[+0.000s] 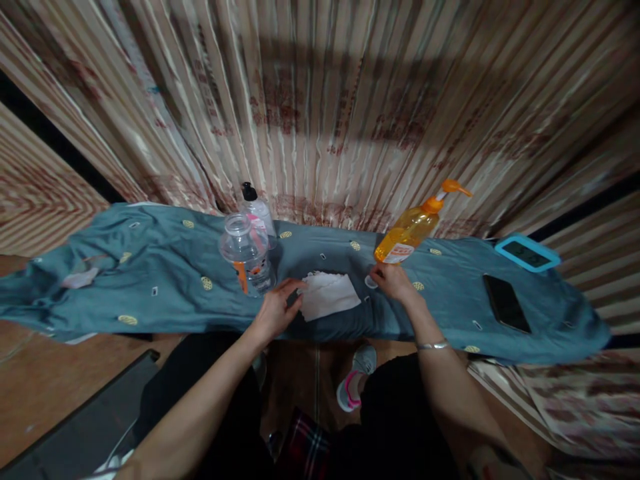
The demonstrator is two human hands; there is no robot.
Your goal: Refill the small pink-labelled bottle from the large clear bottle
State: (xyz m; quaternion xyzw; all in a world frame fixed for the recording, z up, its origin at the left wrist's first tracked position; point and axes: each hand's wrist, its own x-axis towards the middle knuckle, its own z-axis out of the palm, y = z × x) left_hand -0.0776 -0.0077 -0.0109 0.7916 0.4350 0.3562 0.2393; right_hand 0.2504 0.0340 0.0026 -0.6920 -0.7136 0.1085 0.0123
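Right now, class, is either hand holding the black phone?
No, the black phone lies untouched on the blue cloth, beyond the right hand.

— Dim, isn't it?
— Yes, warm light from behind; a broad shadow crosses the curtain [320, 87].
— And the edges?
— Fisheye bends the bench [150, 293] ends; underneath is dark, slightly soft.

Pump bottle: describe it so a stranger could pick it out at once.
Find the long teal cloth. Just beyond the right hand stands the pump bottle. It alone is orange, unlike the clear bottle and the white bottle.
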